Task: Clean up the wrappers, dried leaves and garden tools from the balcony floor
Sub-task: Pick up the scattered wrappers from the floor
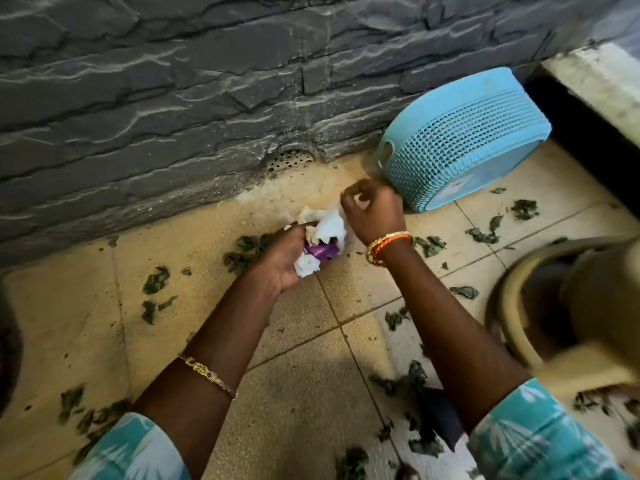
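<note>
My left hand grips a bundle of crumpled white paper together with a purple wrapper, held low above the tiled floor near the wall. My right hand is curled just right of the bundle, its fingers pinching the upper edge of the white paper. Dried dark green leaves lie scattered over the beige tiles on both sides of my arms. No garden tool shows in this view.
A light blue plastic basket lies tipped on its side against the dark stone wall at the right. A drain grate sits at the wall's foot. A beige round pot stands at the right edge.
</note>
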Available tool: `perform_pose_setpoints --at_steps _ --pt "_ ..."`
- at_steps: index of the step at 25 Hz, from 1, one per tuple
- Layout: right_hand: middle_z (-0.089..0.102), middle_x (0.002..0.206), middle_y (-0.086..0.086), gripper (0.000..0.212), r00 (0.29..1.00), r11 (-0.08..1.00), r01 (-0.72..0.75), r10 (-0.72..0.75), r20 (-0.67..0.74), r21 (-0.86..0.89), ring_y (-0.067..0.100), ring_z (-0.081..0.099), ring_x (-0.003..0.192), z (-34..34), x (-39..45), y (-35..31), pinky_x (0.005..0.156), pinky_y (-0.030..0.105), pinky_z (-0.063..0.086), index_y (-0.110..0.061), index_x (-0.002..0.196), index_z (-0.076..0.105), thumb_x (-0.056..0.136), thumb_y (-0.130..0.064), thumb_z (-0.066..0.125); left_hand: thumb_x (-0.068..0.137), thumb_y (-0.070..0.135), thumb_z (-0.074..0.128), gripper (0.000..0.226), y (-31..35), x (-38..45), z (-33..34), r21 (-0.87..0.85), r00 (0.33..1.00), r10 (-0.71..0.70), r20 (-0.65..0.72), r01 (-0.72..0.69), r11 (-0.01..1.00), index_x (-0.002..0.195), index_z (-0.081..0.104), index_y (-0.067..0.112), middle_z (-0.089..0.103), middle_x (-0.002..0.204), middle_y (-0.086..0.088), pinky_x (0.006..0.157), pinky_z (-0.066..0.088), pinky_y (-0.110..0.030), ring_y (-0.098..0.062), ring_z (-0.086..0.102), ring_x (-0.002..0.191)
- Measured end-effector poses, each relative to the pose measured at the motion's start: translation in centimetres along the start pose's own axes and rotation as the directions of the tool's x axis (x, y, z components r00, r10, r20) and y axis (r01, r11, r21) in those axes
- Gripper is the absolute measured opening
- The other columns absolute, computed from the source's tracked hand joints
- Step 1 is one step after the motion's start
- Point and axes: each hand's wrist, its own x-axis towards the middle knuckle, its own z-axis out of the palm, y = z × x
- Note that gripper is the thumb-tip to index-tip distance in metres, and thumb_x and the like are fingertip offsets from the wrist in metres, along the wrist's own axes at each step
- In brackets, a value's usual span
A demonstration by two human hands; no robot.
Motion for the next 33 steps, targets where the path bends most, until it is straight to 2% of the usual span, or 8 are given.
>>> perform_pose_setpoints --at_steps 4,7,10,16,23,25,29,33 --pt "0.038 0.142 0.018 0.039 0.971 0.676 0.239 -0.169 0.169 -0.697 0.037 0.02 0.139 -3.4 5.4 -1.7 0.113 0.051 0.012 -0.009 0.122 0.055 0.086 -0.023 0.052 0.098 0.016 0.041 0.028 0.1 -0.4 1.2 0.01 0.999 -0.026 0.042 0.026 1.0 0.081 0.062 0.01 0.066 0.064 -0.002 0.037 0.036 -0.017 -0.011 0.057 0.045" --pt "0.014 0.155 0.015 0.046 0.963 0.383 0.25 -0.009 0.268 -0.889 0.041 -0.003 0.142 -5.4 6.8 -2.1 0.111 0.061 -0.003 -0.016 0.143 0.033 0.097 -0.02 0.034 0.101 0.016 0.034 0.034 -0.1 -0.9 3.2 0.004 0.992 -0.046 0.115 0.046 0.999 0.079 0.059 0.009 0.065 0.052 0.002 0.035 0.037 -0.015 -0.008 0.057 0.038" --pt "0.02 0.152 0.019 0.041 0.984 0.331 0.028 0.157 0.084 -0.943 0.04 0.001 0.142 -8.8 4.2 -1.0 0.11 0.061 0.007 -0.013 0.138 0.042 0.098 -0.018 0.032 0.102 0.023 0.034 0.037 -0.4 -0.8 4.3 0.054 0.99 -0.052 0.128 0.046 0.997 0.079 0.061 0.012 0.066 0.053 0.004 0.038 0.037 -0.018 -0.008 0.057 0.04" --pt "0.048 0.129 0.016 0.031 0.919 0.441 -0.357 0.326 -0.224 -0.824 0.037 0.028 0.129 -13.4 -2.9 2.4 0.103 0.065 0.022 -0.016 0.118 0.06 0.088 -0.01 0.052 0.096 0.02 0.039 0.032 -1.0 -1.3 6.4 0.163 0.98 -0.093 0.177 0.064 0.984 0.077 0.064 0.011 0.061 0.064 -0.006 0.042 0.03 -0.019 -0.017 0.048 0.048" --pt "0.048 0.124 0.019 0.033 0.889 0.515 -0.446 0.347 -0.298 -0.732 0.039 0.035 0.121 -13.8 -5.0 4.0 0.095 0.051 0.036 -0.009 0.117 0.056 0.085 -0.013 0.056 0.093 0.035 0.051 0.047 0.1 -3.5 7.3 0.114 0.982 -0.154 0.11 0.142 0.983 0.054 0.069 0.014 0.056 0.049 0.0 0.034 0.027 -0.012 -0.013 0.046 0.033" --pt "0.045 0.126 0.019 0.036 0.916 0.603 -0.401 0.276 -0.292 -0.69 0.039 0.034 0.122 -14.1 -5.6 2.5 0.095 0.05 0.036 -0.008 0.117 0.054 0.082 -0.018 0.059 0.093 0.034 0.051 0.035 1.1 -5.5 7.4 0.082 0.975 -0.202 0.087 0.195 0.977 0.068 0.067 0.015 0.057 0.047 0.001 0.032 0.027 -0.011 -0.012 0.047 0.031" --pt "0.058 0.114 0.014 0.03 0.946 0.944 -0.25 0.286 0.154 -0.215 0.026 0.055 0.101 -16.3 -7.3 -4.4 0.08 0.024 0.048 -0.013 0.111 0.061 0.088 -0.032 0.06 0.092 0.031 0.057 0.023 3.9 -12.4 8.8 -0.011 0.955 -0.292 0.06 0.293 0.956 0.096 0.063 0.009 0.063 0.052 -0.003 0.032 0.034 -0.013 -0.013 0.054 0.033" --pt "0.061 0.103 0.002 0.015 0.641 0.69 -0.703 0.509 0.574 0.173 0.017 0.06 0.086 -21.4 -8.6 -15.1 0.052 0.024 0.053 -0.025 0.105 0.061 0.091 -0.029 0.058 0.082 0.045 0.066 0.044 7.7 -21.4 9.1 0.069 0.936 -0.35 0.039 0.347 0.935 0.103 0.064 0.007 0.056 0.059 -0.006 0.035 0.034 -0.017 -0.015 0.048 0.036"
